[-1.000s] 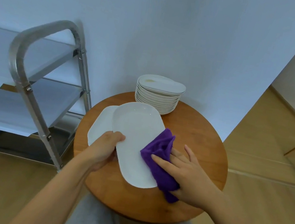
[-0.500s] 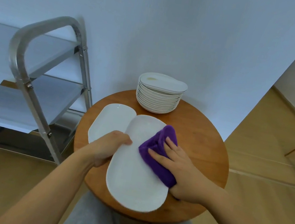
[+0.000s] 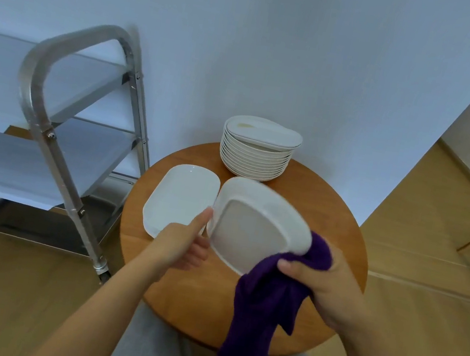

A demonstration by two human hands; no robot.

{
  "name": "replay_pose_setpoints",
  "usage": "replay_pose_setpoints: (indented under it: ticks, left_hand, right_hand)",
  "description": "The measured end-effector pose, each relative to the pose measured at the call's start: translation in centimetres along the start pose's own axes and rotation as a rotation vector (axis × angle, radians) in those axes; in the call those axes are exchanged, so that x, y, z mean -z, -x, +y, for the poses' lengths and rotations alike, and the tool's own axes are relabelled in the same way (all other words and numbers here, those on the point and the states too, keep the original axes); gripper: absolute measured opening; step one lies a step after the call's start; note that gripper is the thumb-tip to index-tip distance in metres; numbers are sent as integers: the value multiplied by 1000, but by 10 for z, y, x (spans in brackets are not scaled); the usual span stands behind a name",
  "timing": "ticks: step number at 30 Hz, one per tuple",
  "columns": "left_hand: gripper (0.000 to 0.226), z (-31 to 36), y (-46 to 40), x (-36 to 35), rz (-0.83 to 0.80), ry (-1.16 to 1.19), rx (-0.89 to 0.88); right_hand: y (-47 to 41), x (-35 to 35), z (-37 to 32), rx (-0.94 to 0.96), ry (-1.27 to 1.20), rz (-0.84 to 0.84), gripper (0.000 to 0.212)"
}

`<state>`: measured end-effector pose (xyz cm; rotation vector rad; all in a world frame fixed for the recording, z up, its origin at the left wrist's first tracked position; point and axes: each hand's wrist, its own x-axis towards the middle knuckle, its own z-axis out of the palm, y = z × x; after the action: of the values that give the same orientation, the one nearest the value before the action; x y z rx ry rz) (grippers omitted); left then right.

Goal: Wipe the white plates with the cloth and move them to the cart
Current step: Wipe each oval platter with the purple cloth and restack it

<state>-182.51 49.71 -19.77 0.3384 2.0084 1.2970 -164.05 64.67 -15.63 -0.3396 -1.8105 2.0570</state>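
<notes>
Seen from my remote feed: an oblong white plate [image 3: 253, 228] is held tilted up off the round wooden table [image 3: 344, 228], its underside w/ raised foot ring facing the camera. The left hand [image 3: 181, 243] grips the plate's left edge, thumb lying along the rim, fingers curled behind it. The right hand [image 3: 325, 283] clutches a purple cloth [image 3: 264, 305] and, thru the cloth, the plate's lower right corner; thumb shows in front, the other fingers wrapped behind the fabric. Most of the cloth hangs loose below the hand, over the table's near edge.

A second oblong plate [image 3: 179, 199] lies flat on the table, face up, just left of the held one & under the left thumb's tip; can't tell if the two plates touch. At the table's far side stands a stack of white plates [image 3: 253, 162], round ones w/ an oblong dish on top; a faint yellowish smear marks that top dish.

Left of the table, near it, is the steel cart [image 3: 48, 126], shelves covered w/ pale sheets; I see no plates on the shelves in view. No brand, label or writing is readable anywhere. Grey trouser knees [image 3: 153, 348] show below the table, floor is light wood.
</notes>
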Motion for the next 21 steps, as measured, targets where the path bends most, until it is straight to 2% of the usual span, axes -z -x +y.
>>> replay_pose_setpoints:
  ticks: [1,2,3,5,7,9,10,13,16,18,21]
  left_hand:
    - [72,-5,-1,-1,121,-23,-71]
    - [66,-10,-1,-1,161,-1,-130]
    - [62,-13,-1,0,108,100,-155]
    - [60,-18,0,-3,-188,542,-144]
    - [69,-19,4,-10,-459,970,-99]
    - [84,-15,7,-19,-521,1089,-76]
    - [84,-14,8,-22,-496,1096,-77]
    - [58,-9,10,-20,-394,1058,-111]
    - [50,0,13,-10,-280,870,-168]
    - [42,6,14,-4,-201,708,-187]
    - [31,16,18,-6,-149,442,-201]
  right_hand:
    - [-4,4,-1,-17,-112,14,45]
    - [-8,7,-1,-32,-204,34,45]
    - [-12,10,-1,-43,-281,56,44]
    - [-19,11,2,-68,-408,107,39]
    - [-24,8,8,-105,-508,162,35]
    - [-27,4,13,-138,-577,209,38]
    - [-28,3,14,-150,-584,237,40]
    - [-29,2,15,-145,-455,385,43]
    - [-25,5,10,-36,-349,547,40]
    - [-21,5,2,58,-142,497,45]
    - [-22,-12,-10,138,332,226,56]
